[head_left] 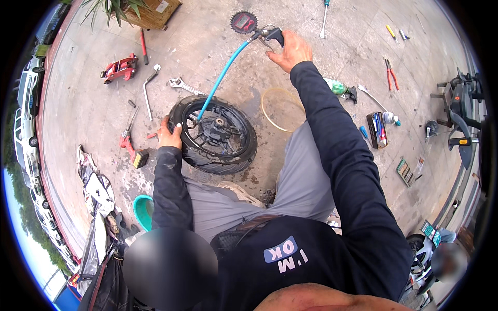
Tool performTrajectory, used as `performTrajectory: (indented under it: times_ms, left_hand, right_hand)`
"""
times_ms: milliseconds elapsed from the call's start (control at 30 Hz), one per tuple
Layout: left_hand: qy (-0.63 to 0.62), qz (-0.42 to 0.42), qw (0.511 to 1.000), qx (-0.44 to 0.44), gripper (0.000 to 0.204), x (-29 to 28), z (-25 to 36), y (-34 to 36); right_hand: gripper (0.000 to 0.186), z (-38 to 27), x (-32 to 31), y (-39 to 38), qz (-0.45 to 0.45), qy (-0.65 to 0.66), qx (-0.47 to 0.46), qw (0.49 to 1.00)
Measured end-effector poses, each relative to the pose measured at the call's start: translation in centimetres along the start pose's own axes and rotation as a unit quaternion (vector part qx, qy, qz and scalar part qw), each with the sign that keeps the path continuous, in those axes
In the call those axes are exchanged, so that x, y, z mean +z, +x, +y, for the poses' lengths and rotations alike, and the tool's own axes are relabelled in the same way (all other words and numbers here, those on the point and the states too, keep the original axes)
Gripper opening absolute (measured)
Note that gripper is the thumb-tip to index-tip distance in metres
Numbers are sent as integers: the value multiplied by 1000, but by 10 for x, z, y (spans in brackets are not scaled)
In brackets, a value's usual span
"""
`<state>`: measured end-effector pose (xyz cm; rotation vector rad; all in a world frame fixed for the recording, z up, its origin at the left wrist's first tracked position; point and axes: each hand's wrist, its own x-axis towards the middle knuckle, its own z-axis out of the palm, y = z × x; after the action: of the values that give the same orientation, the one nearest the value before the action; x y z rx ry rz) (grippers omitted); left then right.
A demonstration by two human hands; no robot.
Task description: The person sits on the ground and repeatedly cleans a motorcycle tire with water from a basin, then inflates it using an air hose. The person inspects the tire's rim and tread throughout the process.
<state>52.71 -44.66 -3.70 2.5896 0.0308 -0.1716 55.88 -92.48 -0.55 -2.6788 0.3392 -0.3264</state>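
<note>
A black motorcycle wheel with its tyre (220, 163) lies on its side on the ground in front of me. My left hand (169, 135) grips the tyre's left edge, with the thumb toward the rim. Up and to the right, my right hand (293, 51) is closed around the black handle of a tyre inflator gun (272, 34). Its round digital gauge (243, 22) sits at the far end. A blue hose (224, 71) curves from the gun down to the wheel's rim near my left hand; its tip at the valve is too small to make out.
Left of the wheel lie a red floor jack (120, 69), a cordless tool (134, 150) and an adjustable wrench (184, 85). A clear tube loop (264, 106), green spray bottle (338, 87), red pliers (391, 75) and tool box (377, 130) lie rightward. A green basin (141, 212) stands near-left.
</note>
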Motion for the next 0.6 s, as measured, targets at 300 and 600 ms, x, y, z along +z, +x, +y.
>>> performTrajectory:
  times_ms: [300,600]
  left_hand:
    - [180,-76,978,68,67,-24,66,-14]
    - [171,-315,924,133,40,-14,66,31]
  right_hand:
    - [66,5,5,-9,7,43,-20,999]
    - [83,-12,14,3,-63,133,122,982]
